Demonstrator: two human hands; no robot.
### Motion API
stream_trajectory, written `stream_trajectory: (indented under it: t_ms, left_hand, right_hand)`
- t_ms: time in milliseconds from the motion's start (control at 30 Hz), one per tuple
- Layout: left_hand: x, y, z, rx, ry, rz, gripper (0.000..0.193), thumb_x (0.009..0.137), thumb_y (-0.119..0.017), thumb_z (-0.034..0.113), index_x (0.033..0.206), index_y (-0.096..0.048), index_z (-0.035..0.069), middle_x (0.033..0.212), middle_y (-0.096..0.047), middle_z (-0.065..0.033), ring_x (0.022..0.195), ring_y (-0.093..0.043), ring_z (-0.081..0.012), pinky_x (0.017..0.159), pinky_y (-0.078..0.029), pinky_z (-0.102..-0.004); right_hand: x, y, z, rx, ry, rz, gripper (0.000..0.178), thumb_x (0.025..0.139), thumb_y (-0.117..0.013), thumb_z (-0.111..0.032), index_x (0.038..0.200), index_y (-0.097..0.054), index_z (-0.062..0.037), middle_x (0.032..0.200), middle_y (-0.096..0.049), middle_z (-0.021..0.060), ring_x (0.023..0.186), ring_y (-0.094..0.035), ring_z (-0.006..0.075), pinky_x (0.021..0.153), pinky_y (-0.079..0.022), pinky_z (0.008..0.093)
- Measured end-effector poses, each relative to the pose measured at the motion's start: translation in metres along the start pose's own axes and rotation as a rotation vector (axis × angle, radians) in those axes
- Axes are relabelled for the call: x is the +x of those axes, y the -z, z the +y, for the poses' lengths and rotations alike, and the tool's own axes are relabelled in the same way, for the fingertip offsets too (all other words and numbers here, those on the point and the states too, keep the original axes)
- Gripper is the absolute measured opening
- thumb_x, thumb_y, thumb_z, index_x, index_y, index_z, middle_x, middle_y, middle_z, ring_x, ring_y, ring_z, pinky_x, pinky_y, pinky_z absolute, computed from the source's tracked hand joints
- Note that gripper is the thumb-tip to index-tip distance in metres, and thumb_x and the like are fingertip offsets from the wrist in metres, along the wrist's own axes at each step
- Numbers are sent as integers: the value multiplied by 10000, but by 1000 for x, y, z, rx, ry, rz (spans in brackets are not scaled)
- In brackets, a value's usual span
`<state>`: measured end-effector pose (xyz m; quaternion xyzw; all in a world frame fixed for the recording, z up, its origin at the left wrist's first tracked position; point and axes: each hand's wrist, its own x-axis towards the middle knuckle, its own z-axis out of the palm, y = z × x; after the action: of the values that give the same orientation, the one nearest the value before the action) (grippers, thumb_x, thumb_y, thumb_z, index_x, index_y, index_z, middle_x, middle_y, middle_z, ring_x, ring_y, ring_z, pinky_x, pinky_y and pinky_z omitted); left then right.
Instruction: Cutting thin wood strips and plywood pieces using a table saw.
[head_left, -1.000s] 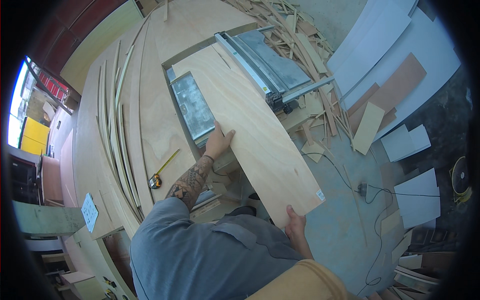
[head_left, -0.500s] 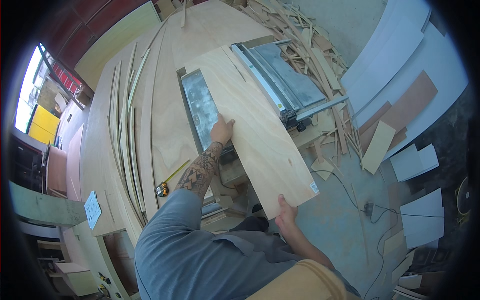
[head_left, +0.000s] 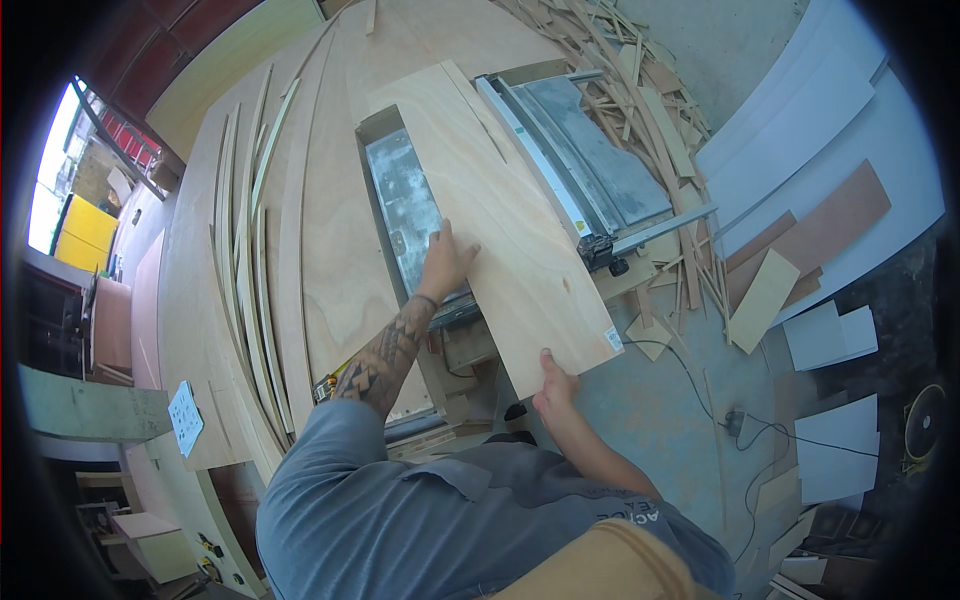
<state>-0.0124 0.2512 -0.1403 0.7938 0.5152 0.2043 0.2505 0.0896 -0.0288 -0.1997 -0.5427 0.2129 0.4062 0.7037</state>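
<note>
A long plywood board [head_left: 520, 235] lies over the metal table saw [head_left: 402, 190]. A narrow dark slit runs into it near its far end, and a small white label marks its near right corner. My left hand [head_left: 447, 265] presses at the board's left edge, thumb over the top face and fingers against the side. At the near end my right hand [head_left: 556, 388] grips the board, thumb on top and the other fingers underneath. To the right of the board stands the saw's rip fence [head_left: 535, 155]. The blade is hard to make out.
Long thin wood strips [head_left: 245, 250] lie on the large plywood worktop [head_left: 335, 180] at left. By my left forearm sits a tape measure [head_left: 325, 388]. Scrap wood [head_left: 640, 110] is heaped at far right. White panels [head_left: 800, 130] lean beyond it, and a black cable [head_left: 690, 385] crosses the floor.
The board has slid forward, farther over the saw along the fence. My right hand has moved forward with its near end, while my left stays at its left edge.
</note>
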Motion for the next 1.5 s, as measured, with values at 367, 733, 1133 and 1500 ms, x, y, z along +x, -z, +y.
stream_trajectory:
  t_ms: [367,733,1133,1500]
  left_hand:
    - [-172,-37,21,117,-495,-288,803,947,-718,227,1587,-317,-46,1647,-250,-359,1541,-235,-545,1261,-283,-554]
    - [-102,-30,-2,302,-476,-162,743,1008,-640,291,1592,-315,-33,1646,-289,-330,1535,-288,-512,1253,-296,-569]
    - [-94,-51,10,293,-298,-51,661,1023,-625,269,1521,-387,-95,1610,-360,-328,1527,-331,-466,1250,-316,-538]
    - [-33,-47,7,322,-316,63,589,1050,-584,266,1493,-430,-90,1563,-408,-355,1481,-381,-500,1212,-375,-511]
  right_hand:
    - [51,-83,13,-58,-48,-80,578,934,-794,-77,1340,-448,146,1309,-633,258,1106,-705,345,883,-629,440]
    - [26,-175,-27,-589,-47,47,959,930,-795,-375,1466,-203,155,1467,-469,353,1300,-586,447,977,-587,517]
    - [67,-124,-46,-1085,386,-481,427,1061,-581,-363,920,-725,14,698,-664,105,504,-623,210,425,-480,353]
    - [94,-201,-28,-1361,587,-298,476,1033,-536,-337,971,-751,84,1045,-729,318,1036,-710,462,958,-531,519]
